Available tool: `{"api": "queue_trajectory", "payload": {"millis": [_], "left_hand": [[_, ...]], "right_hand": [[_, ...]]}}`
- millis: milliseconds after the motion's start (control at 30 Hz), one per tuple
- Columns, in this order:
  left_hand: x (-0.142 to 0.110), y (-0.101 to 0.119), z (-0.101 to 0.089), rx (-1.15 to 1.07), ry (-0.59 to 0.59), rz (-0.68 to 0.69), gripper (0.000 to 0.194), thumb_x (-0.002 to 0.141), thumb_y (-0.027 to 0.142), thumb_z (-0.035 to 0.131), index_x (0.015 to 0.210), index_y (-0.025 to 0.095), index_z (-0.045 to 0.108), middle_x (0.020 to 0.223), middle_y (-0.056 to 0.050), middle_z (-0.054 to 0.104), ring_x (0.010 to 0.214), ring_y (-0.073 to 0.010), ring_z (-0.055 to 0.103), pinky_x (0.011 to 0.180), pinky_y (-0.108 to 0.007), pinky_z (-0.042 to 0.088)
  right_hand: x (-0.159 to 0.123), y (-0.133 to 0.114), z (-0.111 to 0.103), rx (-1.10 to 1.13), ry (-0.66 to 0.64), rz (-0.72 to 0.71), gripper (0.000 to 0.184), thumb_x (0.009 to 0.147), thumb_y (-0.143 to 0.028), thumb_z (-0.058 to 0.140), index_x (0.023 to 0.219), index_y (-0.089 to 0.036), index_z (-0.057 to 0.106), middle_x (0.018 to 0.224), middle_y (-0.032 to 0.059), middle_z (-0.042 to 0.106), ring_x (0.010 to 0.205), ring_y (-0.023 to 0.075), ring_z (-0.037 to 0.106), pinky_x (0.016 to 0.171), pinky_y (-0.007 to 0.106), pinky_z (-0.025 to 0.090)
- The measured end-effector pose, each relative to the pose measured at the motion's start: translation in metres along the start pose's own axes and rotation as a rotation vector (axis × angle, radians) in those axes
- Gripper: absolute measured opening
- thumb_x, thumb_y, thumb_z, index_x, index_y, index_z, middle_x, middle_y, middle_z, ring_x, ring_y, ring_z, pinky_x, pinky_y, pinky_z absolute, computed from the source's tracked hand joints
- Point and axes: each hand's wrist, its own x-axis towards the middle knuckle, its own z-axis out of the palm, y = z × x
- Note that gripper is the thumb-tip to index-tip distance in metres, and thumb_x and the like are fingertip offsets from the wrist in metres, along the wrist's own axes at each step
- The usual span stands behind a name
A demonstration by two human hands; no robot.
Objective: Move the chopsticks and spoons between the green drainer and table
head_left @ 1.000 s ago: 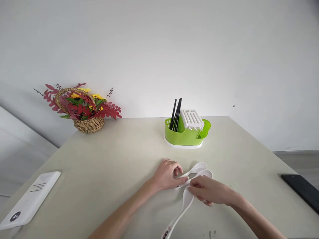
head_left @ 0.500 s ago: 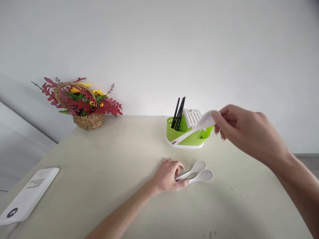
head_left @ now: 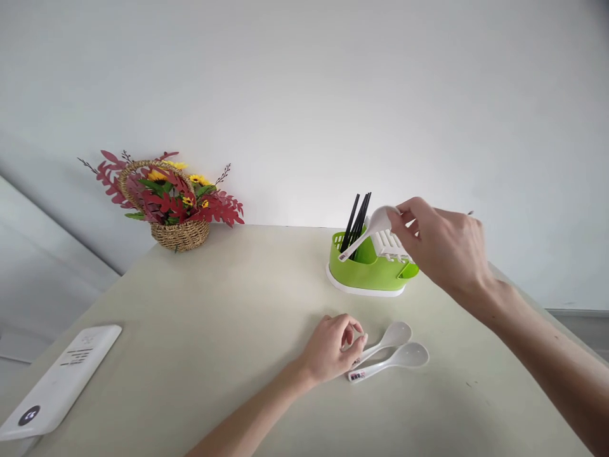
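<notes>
My right hand (head_left: 435,244) pinches a white spoon (head_left: 379,222) by its bowl, with the handle slanting down to the left. The spoon hangs in front of the green cutlery holder (head_left: 361,273), its handle end near the left compartment where black chopsticks (head_left: 355,228) stand. On the table, two more white spoons (head_left: 397,333) (head_left: 412,355) lie side by side, bowls to the right. My left hand (head_left: 333,349) rests beside their handles, fingers loosely curled and nothing visible in them. It partly covers the farther spoon's handle.
A wicker basket (head_left: 181,235) of red leaves and yellow flowers stands at the back left, by the wall. A flat white device (head_left: 64,381) with a round dark mark lies at the table's left edge. The holder carries a white slotted rack (head_left: 392,244).
My right hand has carried its spoon left relative to the holder, bringing it over the compartment side. My left hand has drawn off the nearer spoon's handle. The view has shifted slightly.
</notes>
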Motion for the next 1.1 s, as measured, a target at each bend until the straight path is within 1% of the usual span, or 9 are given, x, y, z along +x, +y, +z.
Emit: {"api": "queue_trajectory", "payload": {"millis": [133,300,367,500,600,667,800,900,1100], "left_hand": [[0.002,0.001,-0.005,-0.129,0.024,-0.046,0.022,0.1,0.04,0.056,0.096,0.02,0.064,0.074,0.0,0.067,0.066,-0.014,0.059,0.068,-0.028,0.045],[0.003,0.004,-0.007,-0.244,0.05,-0.087,0.026,0.1,0.043,0.056,0.092,0.019,0.063,0.072,-0.001,0.066,0.065,-0.0133,0.057,0.061,-0.025,0.041],[0.003,0.003,-0.008,-0.288,0.052,-0.106,0.028,0.1,0.044,0.056,0.091,0.019,0.063,0.069,0.0,0.065,0.062,-0.0126,0.053,0.058,-0.025,0.039],[0.004,0.0,-0.012,-0.349,0.067,-0.147,0.032,0.1,0.049,0.057,0.091,0.02,0.061,0.063,0.004,0.056,0.056,-0.011,0.045,0.054,-0.024,0.034],[0.005,-0.004,-0.016,-0.361,0.099,-0.171,0.033,0.101,0.052,0.057,0.092,0.02,0.061,0.062,0.005,0.052,0.056,-0.0105,0.044,0.053,-0.024,0.033],[0.006,-0.006,-0.018,-0.363,0.125,-0.188,0.034,0.1,0.053,0.057,0.093,0.02,0.061,0.061,0.005,0.051,0.056,-0.0103,0.044,0.053,-0.024,0.033],[0.008,-0.009,-0.019,-0.363,0.138,-0.205,0.037,0.1,0.055,0.056,0.092,0.02,0.062,0.061,0.005,0.052,0.056,-0.0105,0.044,0.053,-0.023,0.033],[0.008,-0.009,-0.018,-0.359,0.125,-0.198,0.037,0.099,0.056,0.057,0.091,0.02,0.061,0.061,0.005,0.053,0.056,-0.0106,0.046,0.053,-0.023,0.034],[0.008,-0.01,-0.016,-0.329,0.118,-0.186,0.034,0.099,0.052,0.057,0.089,0.02,0.061,0.061,0.005,0.055,0.055,-0.0107,0.047,0.054,-0.024,0.036]], "right_hand": [[0.004,-0.004,0.006,-0.026,-0.067,-0.016,0.033,0.107,-0.044,0.047,0.091,-0.022,0.065,0.072,0.0022,0.073,0.05,0.0129,0.051,0.055,0.027,0.025],[0.013,-0.002,0.004,0.001,0.044,0.041,0.035,0.108,-0.047,0.044,0.096,-0.022,0.066,0.083,0.0067,0.076,0.058,0.0157,0.057,0.059,0.029,0.027],[0.017,-0.004,0.007,-0.014,0.037,0.04,0.033,0.107,-0.046,0.045,0.095,-0.022,0.065,0.081,0.0061,0.076,0.056,0.015,0.055,0.059,0.028,0.026],[0.019,-0.015,0.022,-0.096,-0.122,-0.037,0.031,0.104,-0.041,0.048,0.086,-0.021,0.064,0.073,0.0031,0.074,0.051,0.0132,0.05,0.057,0.027,0.022],[0.018,-0.025,0.037,-0.157,-0.255,-0.121,0.032,0.104,-0.036,0.047,0.081,-0.021,0.063,0.07,0.0027,0.071,0.055,0.0143,0.054,0.058,0.028,0.019],[0.018,-0.03,0.045,-0.187,-0.307,-0.205,0.03,0.103,-0.031,0.047,0.078,-0.021,0.062,0.07,0.0033,0.07,0.061,0.0163,0.059,0.059,0.029,0.019],[0.021,-0.041,0.054,-0.235,-0.369,-0.327,0.029,0.101,-0.027,0.049,0.075,-0.02,0.062,0.068,0.0056,0.067,0.07,0.0202,0.063,0.061,0.031,0.021],[0.026,-0.049,0.058,-0.248,-0.413,-0.323,0.028,0.099,-0.026,0.049,0.076,-0.02,0.063,0.068,0.0062,0.067,0.068,0.0205,0.064,0.059,0.031,0.021],[0.03,-0.056,0.068,-0.252,-0.433,-0.312,0.023,0.097,-0.025,0.047,0.084,-0.018,0.065,0.068,0.008,0.069,0.064,0.0217,0.067,0.057,0.032,0.021]]}}
